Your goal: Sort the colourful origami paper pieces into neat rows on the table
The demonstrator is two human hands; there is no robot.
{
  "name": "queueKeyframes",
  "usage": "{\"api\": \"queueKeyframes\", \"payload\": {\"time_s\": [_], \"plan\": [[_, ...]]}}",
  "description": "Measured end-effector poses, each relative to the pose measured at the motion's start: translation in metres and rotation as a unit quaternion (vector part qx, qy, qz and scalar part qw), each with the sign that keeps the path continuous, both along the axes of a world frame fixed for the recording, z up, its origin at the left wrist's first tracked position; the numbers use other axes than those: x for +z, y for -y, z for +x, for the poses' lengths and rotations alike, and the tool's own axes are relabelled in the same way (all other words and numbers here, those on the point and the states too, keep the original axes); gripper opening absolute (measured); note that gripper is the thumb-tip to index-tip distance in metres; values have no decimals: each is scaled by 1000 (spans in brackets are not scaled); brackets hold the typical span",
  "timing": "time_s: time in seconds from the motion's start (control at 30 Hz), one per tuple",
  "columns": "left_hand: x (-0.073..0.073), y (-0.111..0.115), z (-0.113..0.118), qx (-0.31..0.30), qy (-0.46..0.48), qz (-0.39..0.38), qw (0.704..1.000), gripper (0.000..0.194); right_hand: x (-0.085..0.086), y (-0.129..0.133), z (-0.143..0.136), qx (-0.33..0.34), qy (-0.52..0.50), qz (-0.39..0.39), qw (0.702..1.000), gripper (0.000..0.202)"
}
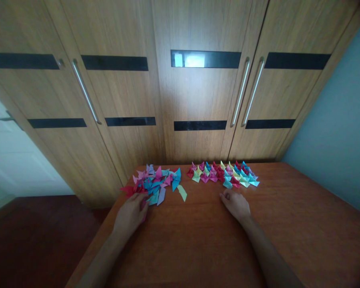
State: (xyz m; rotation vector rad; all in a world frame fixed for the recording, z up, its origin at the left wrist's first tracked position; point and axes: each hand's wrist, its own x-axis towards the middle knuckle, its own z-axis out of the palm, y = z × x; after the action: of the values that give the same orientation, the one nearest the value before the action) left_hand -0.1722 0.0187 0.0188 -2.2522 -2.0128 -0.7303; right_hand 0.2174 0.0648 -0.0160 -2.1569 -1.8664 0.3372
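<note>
At the left edge of a loose pile of folded coloured paper pieces (156, 182), my left hand (130, 214) is closed, its fingers bent over the red ones. Below its thumb peeks a bit of pink paper (144, 216); the fingers hide how it is gripped. My right hand (237, 205) rests on the table with fingers curled and nothing visible in them. Just beyond it stand close rows of pointed folded paper units (222, 174) in pink, red, yellow, green and blue. A flat pale green paper strip (182, 193) lies between pile and rows.
The reddish-brown wooden table (192, 244) reaches back to a wooden wardrobe (192, 96) with long metal handles. A blue wall (333, 132) borders its right side. To the left are a white door (18, 160) and dark red floor (42, 240).
</note>
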Motion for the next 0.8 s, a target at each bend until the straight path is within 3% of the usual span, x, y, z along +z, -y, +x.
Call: {"api": "queueKeyframes", "payload": {"time_s": [0.23, 0.43, 0.53, 0.67, 0.8], "plan": [[-8, -3, 0, -31, -21, -22, 999, 26, 0, 1, 1, 9, 2, 13, 1000, 29], [-2, 0, 3, -16, 29, 13, 999, 23, 0, 0, 1, 9, 1, 11, 1000, 29], [7, 2, 12, -41, 82, 31, 995, 21, 0, 0, 0, 11, 1, 12, 1000, 27], [20, 2, 49, -100, 150, 11, 984, 18, 0, 1, -1, 20, -4, 14, 1000, 26], [23, -8, 111, -197, 213, -56, 955, 14, 1, 1, 0, 18, -12, 15, 1000, 27]]}}
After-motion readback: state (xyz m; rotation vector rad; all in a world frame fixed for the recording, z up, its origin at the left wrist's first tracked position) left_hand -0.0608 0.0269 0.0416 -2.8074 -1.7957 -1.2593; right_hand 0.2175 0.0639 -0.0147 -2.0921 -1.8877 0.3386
